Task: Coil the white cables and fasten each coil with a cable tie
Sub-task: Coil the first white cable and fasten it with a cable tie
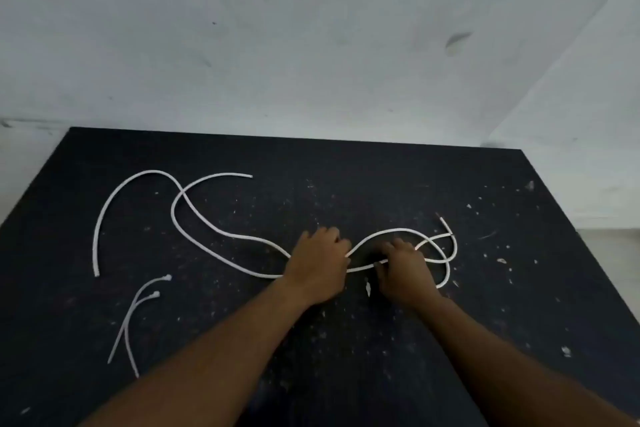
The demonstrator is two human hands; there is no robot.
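Two white cables lie on the black table (346, 177). One cable (114, 198) arcs from the near left up and snakes toward the middle. The other cable (187, 236) curves from the far middle-left back down to my hands. My left hand (317, 267) is closed over both cables at the table's middle. My right hand (403, 270) grips the cables just to the right, beside a loose loop (446, 253) with two free ends. Two white cable ties (133, 315) lie crossed at the near left, apart from both hands.
White specks and scraps are scattered over the table, thickest on the right. A pale wall stands close behind the far edge. The table's right edge slants away toward a light floor (609, 236).
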